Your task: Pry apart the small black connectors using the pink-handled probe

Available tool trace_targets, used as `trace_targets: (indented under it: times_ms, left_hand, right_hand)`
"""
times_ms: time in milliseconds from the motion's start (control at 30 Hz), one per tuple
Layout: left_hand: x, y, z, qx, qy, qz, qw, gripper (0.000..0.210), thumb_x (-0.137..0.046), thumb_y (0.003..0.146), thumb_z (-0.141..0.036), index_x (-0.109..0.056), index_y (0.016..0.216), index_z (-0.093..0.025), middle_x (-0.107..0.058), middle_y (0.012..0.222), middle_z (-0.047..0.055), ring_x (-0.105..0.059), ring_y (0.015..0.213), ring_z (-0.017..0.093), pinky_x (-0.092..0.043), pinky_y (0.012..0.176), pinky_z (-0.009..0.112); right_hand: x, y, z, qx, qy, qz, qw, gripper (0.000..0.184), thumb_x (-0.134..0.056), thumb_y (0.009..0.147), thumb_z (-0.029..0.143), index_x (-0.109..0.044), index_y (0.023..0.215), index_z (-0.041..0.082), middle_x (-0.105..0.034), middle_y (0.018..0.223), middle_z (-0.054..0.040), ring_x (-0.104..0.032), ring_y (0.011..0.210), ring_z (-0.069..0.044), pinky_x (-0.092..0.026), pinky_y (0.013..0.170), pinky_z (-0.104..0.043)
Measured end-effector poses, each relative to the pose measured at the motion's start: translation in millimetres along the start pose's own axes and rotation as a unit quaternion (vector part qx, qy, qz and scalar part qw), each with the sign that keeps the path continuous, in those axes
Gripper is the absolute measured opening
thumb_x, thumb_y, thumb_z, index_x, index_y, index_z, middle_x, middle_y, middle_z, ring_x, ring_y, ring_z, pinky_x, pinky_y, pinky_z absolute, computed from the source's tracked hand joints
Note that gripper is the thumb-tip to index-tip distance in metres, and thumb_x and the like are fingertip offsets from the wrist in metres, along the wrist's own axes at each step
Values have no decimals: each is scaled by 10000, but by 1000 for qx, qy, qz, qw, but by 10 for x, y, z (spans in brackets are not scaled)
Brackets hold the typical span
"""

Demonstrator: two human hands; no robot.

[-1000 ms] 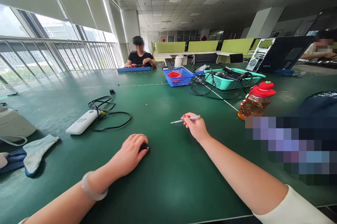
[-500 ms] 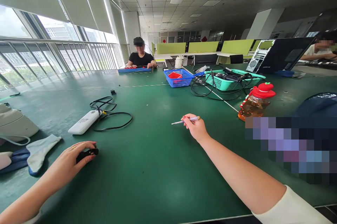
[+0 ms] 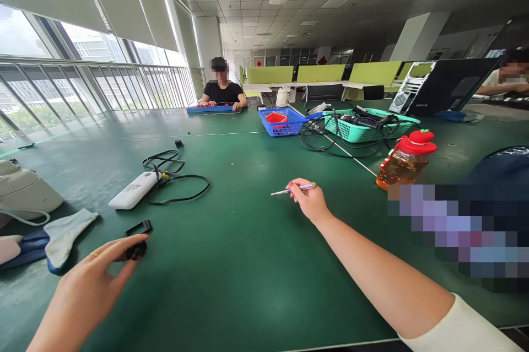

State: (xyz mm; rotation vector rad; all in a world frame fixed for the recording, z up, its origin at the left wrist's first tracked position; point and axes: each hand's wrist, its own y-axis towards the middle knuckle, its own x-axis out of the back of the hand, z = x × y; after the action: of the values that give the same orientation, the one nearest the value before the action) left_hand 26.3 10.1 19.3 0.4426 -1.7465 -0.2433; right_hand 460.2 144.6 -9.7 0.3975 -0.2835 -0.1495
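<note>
My left hand (image 3: 93, 280) is closed at the lower left, thumb and fingers pinching a small black part (image 3: 136, 251), partly hidden by the fingers. Just beyond the fingertips is a flat black frame-like piece (image 3: 142, 226); whether it touches the held part I cannot tell. Near the middle of the green table (image 3: 231, 264), my right hand (image 3: 309, 203) grips a slim screwdriver (image 3: 283, 192), its thin silver shaft pointing left and its gold-coloured end at the right. The tip is apart from the left hand's part.
A white power bank (image 3: 135, 191) with a black cable (image 3: 194, 178) lies beyond my left hand. Blue-and-white cloth (image 3: 68, 236) is at the left. Further back stand a blue basket (image 3: 285, 127), a green basket of cables (image 3: 355, 131) and a red-lidded bottle (image 3: 405, 162). A person (image 3: 223, 90) sits opposite.
My left hand has drawn back toward me and turned, its black part now lower; the black frame-like piece now shows beyond the fingers. The right hand stays nearly still with the screwdriver.
</note>
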Motion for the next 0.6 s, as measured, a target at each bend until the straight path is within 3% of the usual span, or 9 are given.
trace_targets:
  times_ms: [100,200,333,467,600]
  left_hand:
    - [-73,-5,-32,-68,34,62,995,424,-428,809,-415,-687,1144,-399,-673,1179,-4,-698,765,216,-566,642,322]
    - [-162,-30,61,-98,25,94,990,454,-472,788,-420,-682,1186,-354,-635,1275,32,-703,913,253,-585,781,357]
    - [-224,-79,203,-89,5,104,991,409,-509,791,-502,-703,1129,-378,-620,1325,-18,-643,1122,289,-544,937,416]
    - [-192,-84,209,-26,-17,79,996,322,-436,839,-515,-678,1050,-493,-713,1118,-128,-690,1003,251,-573,861,401]
    - [-138,-68,146,-16,-33,59,998,298,-446,820,-531,-699,973,-494,-718,1059,-124,-700,879,227,-579,758,350]
  right_hand:
    - [-2,2,-5,-1,-2,0,1000,375,-549,827,541,-667,722,201,-578,581,-13,-521,523,-156,-422,507,-274]
    - [-3,5,-3,7,-6,4,1000,360,-546,830,525,-662,714,205,-584,588,-15,-520,520,-154,-417,501,-272]
    - [-7,7,1,16,-8,6,1000,362,-548,828,534,-654,706,210,-599,598,-21,-542,539,-165,-425,503,-273]
    - [-10,1,7,8,-6,8,1000,364,-544,825,536,-655,711,209,-591,592,-16,-548,541,-167,-428,516,-277]
    - [-7,-5,14,6,-7,9,1000,354,-546,825,527,-655,713,209,-586,590,-13,-538,532,-165,-426,517,-280]
